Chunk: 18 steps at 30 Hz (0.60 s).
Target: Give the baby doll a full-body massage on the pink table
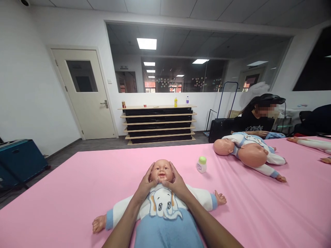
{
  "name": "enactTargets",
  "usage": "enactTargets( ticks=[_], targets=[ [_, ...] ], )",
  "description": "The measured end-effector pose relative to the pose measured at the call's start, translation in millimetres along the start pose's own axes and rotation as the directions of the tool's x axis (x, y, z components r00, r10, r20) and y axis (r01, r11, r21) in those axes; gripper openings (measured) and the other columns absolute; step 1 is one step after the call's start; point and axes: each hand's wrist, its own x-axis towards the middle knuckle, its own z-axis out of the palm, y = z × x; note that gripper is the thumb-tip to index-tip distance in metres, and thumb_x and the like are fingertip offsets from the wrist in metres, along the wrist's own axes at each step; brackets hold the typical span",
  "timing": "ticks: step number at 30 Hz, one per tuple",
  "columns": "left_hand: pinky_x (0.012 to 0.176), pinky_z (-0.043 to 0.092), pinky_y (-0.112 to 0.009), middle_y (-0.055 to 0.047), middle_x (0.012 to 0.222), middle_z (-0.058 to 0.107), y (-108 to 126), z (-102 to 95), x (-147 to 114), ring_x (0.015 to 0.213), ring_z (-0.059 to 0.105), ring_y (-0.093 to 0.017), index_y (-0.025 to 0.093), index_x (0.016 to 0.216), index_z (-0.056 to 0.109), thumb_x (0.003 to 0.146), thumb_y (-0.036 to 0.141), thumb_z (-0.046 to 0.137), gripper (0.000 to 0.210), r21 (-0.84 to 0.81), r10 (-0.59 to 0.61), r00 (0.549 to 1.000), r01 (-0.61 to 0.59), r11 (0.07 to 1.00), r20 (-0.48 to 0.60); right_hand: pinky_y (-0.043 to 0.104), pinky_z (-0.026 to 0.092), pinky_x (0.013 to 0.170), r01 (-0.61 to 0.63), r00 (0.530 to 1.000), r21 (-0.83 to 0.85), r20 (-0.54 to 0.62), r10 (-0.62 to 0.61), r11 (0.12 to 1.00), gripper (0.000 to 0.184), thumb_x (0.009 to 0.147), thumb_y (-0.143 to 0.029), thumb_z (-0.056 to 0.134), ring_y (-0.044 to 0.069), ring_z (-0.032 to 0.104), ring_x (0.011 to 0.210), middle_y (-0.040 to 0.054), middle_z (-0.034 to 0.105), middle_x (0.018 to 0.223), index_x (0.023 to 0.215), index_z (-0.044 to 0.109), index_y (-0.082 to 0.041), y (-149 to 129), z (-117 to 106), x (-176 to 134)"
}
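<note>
A baby doll point(165, 220) in a white and blue elephant outfit lies on its back on the pink sheet point(64, 186), arms spread wide. Cupped along one side of its head is my left hand point(147, 184), fingers up by the ear and thumb at the chin. My right hand point(178, 182) holds the other side the same way, its thumb also near the chin. The doll's face shows between both hands. Beyond my right hand stands a small jar point(201, 165) with a green lid, touched by neither hand.
Two more dolls point(253, 155) lie overlapped at the right, with a co-worker point(254, 117) seated behind them. Part of another doll point(310, 144) shows at the far right edge. Across the floor stands a low shelf stack point(157, 125) with bottles on top.
</note>
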Motion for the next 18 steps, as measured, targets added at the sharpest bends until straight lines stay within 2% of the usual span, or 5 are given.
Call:
enactTargets(
  ticks=[4, 6, 11, 18],
  targets=[
    [0.117, 0.019, -0.040, -0.006, 0.154, 0.029, -3.3, -3.3, 3.6, 0.142, 0.023, -0.027, 0.024, 0.145, 0.034, 0.083, 0.051, 0.059, 0.073, 0.069, -0.002, 0.998, 0.006, 0.998, -0.064, 0.049, 0.030, 0.111, 0.000, 1.000, -0.008, -0.001, 0.000, 1.000, 0.107, 0.057, -0.049, 0.083, 0.032, 0.033, 0.137, 0.0100, 0.038, 0.146, 0.146, 0.030, -0.024, 1.1, 0.5, 0.7],
    [0.117, 0.019, -0.040, -0.007, 0.153, 0.030, -3.2, -3.8, 4.1, 0.142, 0.023, -0.028, 0.024, 0.145, 0.035, 0.081, 0.053, 0.059, 0.074, 0.086, 0.006, 0.998, 0.000, 0.996, -0.068, 0.049, 0.030, 0.111, 0.001, 1.000, -0.014, -0.006, -0.001, 1.000, 0.108, 0.056, -0.049, 0.084, 0.032, 0.033, 0.137, 0.0096, 0.039, 0.145, 0.146, 0.030, -0.025, 1.9, 0.7, 1.1],
    [0.113, 0.029, -0.039, -0.009, 0.155, 0.025, -0.9, -1.6, 1.7, 0.141, 0.026, -0.029, 0.024, 0.148, 0.026, 0.073, 0.044, 0.072, 0.090, 0.003, 0.022, 1.000, -0.022, 1.000, 0.017, 0.047, 0.031, 0.111, -0.004, 1.000, -0.009, 0.001, 0.004, 1.000, 0.103, 0.061, -0.049, 0.081, 0.030, 0.033, 0.137, 0.0081, 0.039, 0.145, 0.147, 0.030, -0.026, 2.0, 1.1, -0.4],
    [0.111, 0.033, -0.042, -0.009, 0.154, 0.027, 0.8, 1.3, -1.5, 0.139, 0.030, -0.031, 0.025, 0.149, 0.023, 0.069, 0.037, 0.077, 0.097, -0.033, -0.022, 1.000, 0.021, 0.999, -0.002, 0.047, 0.025, 0.115, -0.020, 1.000, -0.018, 0.008, 0.020, 1.000, 0.093, 0.070, -0.060, 0.071, 0.028, 0.028, 0.140, 0.0053, 0.036, 0.148, 0.147, 0.030, -0.028, 0.0, -0.3, -0.3]
  ],
)
